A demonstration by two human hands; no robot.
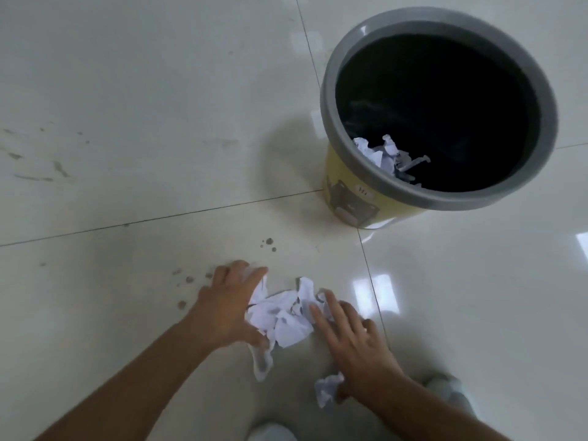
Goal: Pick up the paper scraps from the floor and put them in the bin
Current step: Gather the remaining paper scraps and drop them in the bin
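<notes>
Glossy cream floor tiles (127,106), spread left hand (229,307) and right hand (353,338) flanking paper scraps (283,316), bin (350,198) beyond.

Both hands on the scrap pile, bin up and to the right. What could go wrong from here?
1. The small scrap under the right hand's wrist sits apart from the main pile and could be left behind.
2. A strip trails below the left hand; it may drop during the carry.
3. Loose pieces could miss the bin.
</notes>
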